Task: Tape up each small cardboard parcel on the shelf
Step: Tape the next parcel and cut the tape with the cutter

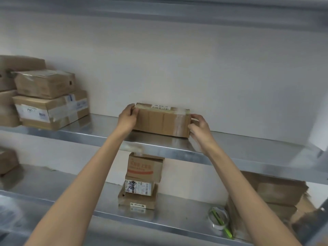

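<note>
I've got both arms reaching over the front lip of the upper shelf (pixel 230 153), and the way in is wide open from the front. The parcel (pixel 160 120) sits back against the wall (pixel 177 68), so nothing passes behind it. My left hand (pixel 128 118) is on its left end, my right hand (pixel 199 126) on its right end. Left of the parcel there's a bare stretch of shelf before the stacked boxes (pixel 51 102) block the far left. To the right, open shelf runs clear. Plenty of headroom above. On the lower shelf (pixel 71 196), a box tower (pixel 142 180) fills the middle, reaching nearly to the shelf overhead, with a tape roll (pixel 219 219) and more cartons (pixel 276 197) crowding the right.
</note>
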### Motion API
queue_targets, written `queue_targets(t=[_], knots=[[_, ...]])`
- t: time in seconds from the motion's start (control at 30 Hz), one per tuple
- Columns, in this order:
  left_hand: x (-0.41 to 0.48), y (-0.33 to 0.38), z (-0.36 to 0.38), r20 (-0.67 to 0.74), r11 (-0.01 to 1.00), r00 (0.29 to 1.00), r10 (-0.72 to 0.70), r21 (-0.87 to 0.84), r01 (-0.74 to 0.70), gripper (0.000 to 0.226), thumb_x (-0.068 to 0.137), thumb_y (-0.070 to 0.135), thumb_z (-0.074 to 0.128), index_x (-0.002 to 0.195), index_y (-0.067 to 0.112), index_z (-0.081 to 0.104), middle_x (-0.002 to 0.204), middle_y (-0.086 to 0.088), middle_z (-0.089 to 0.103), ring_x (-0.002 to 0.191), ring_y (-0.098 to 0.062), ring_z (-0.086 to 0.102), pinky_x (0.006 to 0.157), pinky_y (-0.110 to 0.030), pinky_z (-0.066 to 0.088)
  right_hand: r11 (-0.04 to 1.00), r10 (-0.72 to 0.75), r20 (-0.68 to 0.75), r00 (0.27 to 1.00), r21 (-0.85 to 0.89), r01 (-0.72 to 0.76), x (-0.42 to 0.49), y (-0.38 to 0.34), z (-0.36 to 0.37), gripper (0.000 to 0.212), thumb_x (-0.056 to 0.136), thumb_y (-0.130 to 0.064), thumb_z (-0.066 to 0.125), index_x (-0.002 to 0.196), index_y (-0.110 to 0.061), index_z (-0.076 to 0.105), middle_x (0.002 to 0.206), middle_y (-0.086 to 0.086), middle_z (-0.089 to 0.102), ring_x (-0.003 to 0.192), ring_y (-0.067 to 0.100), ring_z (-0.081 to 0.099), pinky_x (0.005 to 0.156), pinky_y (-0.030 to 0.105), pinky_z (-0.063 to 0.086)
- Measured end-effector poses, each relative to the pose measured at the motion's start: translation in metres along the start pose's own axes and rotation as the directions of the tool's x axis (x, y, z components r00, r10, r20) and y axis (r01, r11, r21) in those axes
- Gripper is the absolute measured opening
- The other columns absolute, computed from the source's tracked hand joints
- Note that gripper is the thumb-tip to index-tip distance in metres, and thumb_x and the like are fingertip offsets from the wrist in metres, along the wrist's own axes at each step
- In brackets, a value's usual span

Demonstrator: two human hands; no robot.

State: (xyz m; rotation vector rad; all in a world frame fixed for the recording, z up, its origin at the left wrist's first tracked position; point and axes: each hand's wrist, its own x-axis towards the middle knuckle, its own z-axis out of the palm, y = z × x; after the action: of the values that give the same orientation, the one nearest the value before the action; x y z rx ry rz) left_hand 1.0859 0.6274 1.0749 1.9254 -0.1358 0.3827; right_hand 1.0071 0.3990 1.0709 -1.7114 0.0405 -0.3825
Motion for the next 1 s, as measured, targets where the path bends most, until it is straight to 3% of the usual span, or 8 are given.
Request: queue_targets(t=[0.27, 0.37, 0.47, 0.57, 0.67, 0.73, 0.87, 1.0], knots=[[0.013, -0.014, 0.002, -0.072, 0.999, 0.997, 0.039, 0.011, -0.038, 0.037, 0.103, 0.027, 0.037, 0.136, 0.009, 0.04, 0.132, -0.009, 0.052, 0.12, -0.024, 0.047, 0.088, -0.023, 0.032, 0.995, 0.004, 0.048, 0.999, -0.097, 0.001, 0.01, 0.005, 0.003, 0.045, 0.085, 0.006, 0.043, 0.128, -0.005, 0.05, 0.126, 0.007, 0.059, 0.119, 0.018, 0.054, 0.102, 0.028, 0.041], [0.012, -0.015, 0.002, -0.096, 0.996, 0.991, 0.091, 0.034, -0.088, 0.038, 0.103, 0.025, 0.039, 0.137, 0.008, 0.041, 0.133, -0.01, 0.052, 0.121, -0.023, 0.047, 0.092, -0.02, 0.032, 0.989, 0.025, 0.122, 0.992, -0.146, -0.007, 0.008, -0.003, -0.004, 0.047, 0.087, 0.006, 0.041, 0.132, -0.004, 0.048, 0.132, 0.007, 0.054, 0.126, 0.017, 0.047, 0.106, 0.026, 0.036], [0.003, -0.013, 0.0, -0.173, 0.982, 0.966, 0.19, 0.058, -0.182, 0.038, 0.103, 0.019, 0.038, 0.139, 0.009, 0.039, 0.142, -0.006, 0.042, 0.131, -0.019, 0.04, 0.099, -0.015, 0.026, 0.961, -0.019, 0.077, 0.997, -0.272, 0.039, 0.002, -0.004, -0.01, 0.052, 0.089, 0.001, 0.04, 0.141, -0.007, 0.039, 0.144, 0.005, 0.043, 0.134, 0.017, 0.039, 0.112, 0.03, 0.031], [-0.027, -0.007, -0.006, -0.306, 0.911, 0.86, 0.408, 0.078, -0.404, 0.032, 0.097, -0.002, 0.037, 0.126, 0.005, 0.048, 0.138, 0.0, 0.043, 0.131, -0.014, 0.039, 0.104, -0.008, 0.025, 0.927, -0.207, -0.005, 0.978, -0.32, 0.195, -0.021, -0.006, -0.016, 0.048, 0.089, 0.003, 0.039, 0.135, -0.009, 0.049, 0.137, 0.002, 0.052, 0.128, 0.012, 0.047, 0.109, 0.025, 0.034], [-0.066, -0.019, -0.009, -0.342, 0.787, 0.713, 0.612, 0.173, -0.592, 0.032, 0.081, -0.017, 0.036, 0.1, 0.0, 0.054, 0.122, -0.007, 0.051, 0.118, -0.021, 0.048, 0.101, -0.02, 0.035, 0.886, -0.379, -0.007, 0.926, -0.293, 0.36, -0.066, -0.005, -0.017, 0.04, 0.088, 0.007, 0.04, 0.115, -0.011, 0.064, 0.115, -0.002, 0.067, 0.11, 0.003, 0.059, 0.098, 0.017, 0.043], [-0.092, -0.04, -0.008, -0.312, 0.741, 0.673, 0.67, 0.233, -0.63, 0.031, 0.075, -0.017, 0.037, 0.092, 0.005, 0.051, 0.109, -0.009, 0.051, 0.104, -0.023, 0.05, 0.091, -0.022, 0.038, 0.849, -0.461, 0.034, 0.886, -0.271, 0.453, -0.1, 0.008, -0.016, 0.033, 0.086, 0.006, 0.042, 0.097, -0.008, 0.069, 0.096, -0.002, 0.071, 0.095, 0.003, 0.065, 0.086, 0.014, 0.048], [-0.129, -0.097, -0.001, -0.107, 0.682, 0.695, 0.711, 0.348, -0.644, 0.019, 0.081, -0.004, 0.037, 0.087, 0.01, 0.047, 0.097, -0.005, 0.048, 0.087, -0.024, 0.049, 0.073, -0.03, 0.044, 0.801, -0.411, 0.301, 0.86, -0.33, 0.499, -0.142, 0.06, -0.007, 0.029, 0.078, -0.004, 0.043, 0.078, -0.012, 0.071, 0.08, -0.008, 0.07, 0.079, 0.002, 0.066, 0.075, 0.016, 0.05], [-0.128, -0.15, 0.008, 0.055, 0.768, 0.867, 0.495, 0.439, -0.466, 0.027, 0.079, -0.01, 0.042, 0.098, 0.003, 0.057, 0.104, -0.007, 0.052, 0.094, -0.024, 0.052, 0.078, -0.039, 0.05, 0.863, -0.087, 0.351, 0.932, -0.441, 0.247, -0.126, 0.118, 0.006, 0.041, 0.082, 0.011, 0.045, 0.093, -0.017, 0.073, 0.097, -0.008, 0.071, 0.094, -0.002, 0.063, 0.091, 0.023, 0.049]])
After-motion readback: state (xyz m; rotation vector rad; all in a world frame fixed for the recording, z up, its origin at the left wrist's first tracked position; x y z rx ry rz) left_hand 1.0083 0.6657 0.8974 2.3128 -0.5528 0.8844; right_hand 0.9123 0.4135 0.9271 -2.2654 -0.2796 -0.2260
